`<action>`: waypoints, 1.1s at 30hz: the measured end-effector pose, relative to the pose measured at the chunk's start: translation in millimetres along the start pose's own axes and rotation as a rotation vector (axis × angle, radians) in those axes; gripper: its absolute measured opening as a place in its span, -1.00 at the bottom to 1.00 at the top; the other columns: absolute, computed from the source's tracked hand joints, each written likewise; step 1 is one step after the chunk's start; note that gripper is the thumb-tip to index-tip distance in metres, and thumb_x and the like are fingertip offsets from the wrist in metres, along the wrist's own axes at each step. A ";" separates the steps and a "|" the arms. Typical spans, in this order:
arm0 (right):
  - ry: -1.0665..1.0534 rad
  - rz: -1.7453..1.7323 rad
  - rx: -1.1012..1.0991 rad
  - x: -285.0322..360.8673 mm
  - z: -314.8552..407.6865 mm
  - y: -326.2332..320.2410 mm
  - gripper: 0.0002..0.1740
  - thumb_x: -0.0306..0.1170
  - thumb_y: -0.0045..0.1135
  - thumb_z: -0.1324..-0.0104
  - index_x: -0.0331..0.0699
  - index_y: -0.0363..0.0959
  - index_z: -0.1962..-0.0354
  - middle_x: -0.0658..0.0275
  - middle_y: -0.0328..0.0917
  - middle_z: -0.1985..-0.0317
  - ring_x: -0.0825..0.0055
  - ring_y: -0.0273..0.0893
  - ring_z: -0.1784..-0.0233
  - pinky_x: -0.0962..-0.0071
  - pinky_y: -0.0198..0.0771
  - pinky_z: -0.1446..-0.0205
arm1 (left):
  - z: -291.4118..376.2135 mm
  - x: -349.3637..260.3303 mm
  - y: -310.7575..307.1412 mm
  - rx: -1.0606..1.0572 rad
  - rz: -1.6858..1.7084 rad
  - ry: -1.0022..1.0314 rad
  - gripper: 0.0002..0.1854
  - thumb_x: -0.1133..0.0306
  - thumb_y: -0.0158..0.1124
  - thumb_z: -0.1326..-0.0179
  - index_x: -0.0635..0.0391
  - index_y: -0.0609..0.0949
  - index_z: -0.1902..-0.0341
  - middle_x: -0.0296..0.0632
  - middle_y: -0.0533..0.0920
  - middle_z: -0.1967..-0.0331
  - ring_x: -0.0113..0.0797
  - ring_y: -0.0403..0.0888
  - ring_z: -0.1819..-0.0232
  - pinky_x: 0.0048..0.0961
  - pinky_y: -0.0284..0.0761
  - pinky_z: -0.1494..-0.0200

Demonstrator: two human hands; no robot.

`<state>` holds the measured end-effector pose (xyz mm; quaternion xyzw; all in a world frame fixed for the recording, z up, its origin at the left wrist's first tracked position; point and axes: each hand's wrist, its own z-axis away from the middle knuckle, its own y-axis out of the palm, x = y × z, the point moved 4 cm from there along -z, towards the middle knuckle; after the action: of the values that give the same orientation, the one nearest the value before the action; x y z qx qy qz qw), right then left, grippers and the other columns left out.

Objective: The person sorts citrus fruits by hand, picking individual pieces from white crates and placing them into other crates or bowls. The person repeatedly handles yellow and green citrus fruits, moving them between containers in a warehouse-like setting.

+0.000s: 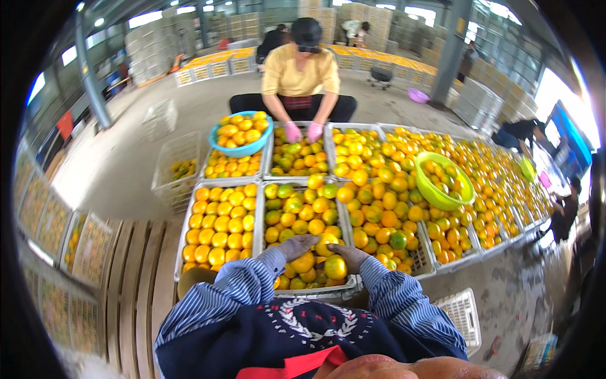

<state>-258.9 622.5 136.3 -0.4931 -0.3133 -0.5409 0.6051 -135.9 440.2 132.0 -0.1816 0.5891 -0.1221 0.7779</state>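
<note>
Over a crate of loose orange citrus fruit [289, 219], my two hands come close together in greyish gloves. The fingers of my left hand [297, 247] and my right hand [351, 258] meet at an orange citrus fruit [326, 244] between them. A yellow-green fruit [335, 267] lies against my right palm. Another orange fruit [303, 262] sits just below my left hand; whether it is held cannot be told. To the left stands a crate [259, 222] side by side with neat rows of orange fruit [221, 222].
Opposite, a person in pink gloves [304, 131] reaches into a crate. A blue basin [240, 149] and a lime-green basin [442, 201], both holding fruit, rest on the crates. A white crate [176, 166] stands left, a slatted wooden pallet [135, 289] nearer, a white basket [458, 315] right.
</note>
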 end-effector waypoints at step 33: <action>-0.645 -1.492 -0.578 -26.5 238.2 -5.1 -0.14 0.31 0.17 -0.31 -0.06 0.40 -0.36 0.05 0.48 -0.31 -0.04 0.48 -0.31 -0.01 0.62 -0.13 | 77.6 131.0 -15.6 0.053 0.413 -0.072 -0.52 0.04 0.18 -0.51 0.03 0.54 -0.35 -0.20 0.61 -0.28 -0.26 0.69 -0.10 -0.32 0.61 -0.12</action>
<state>-232.8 854.9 189.0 -0.4224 -0.5618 -0.6891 -0.1763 -24.8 384.0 42.9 -0.0409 0.5820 0.0311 0.8116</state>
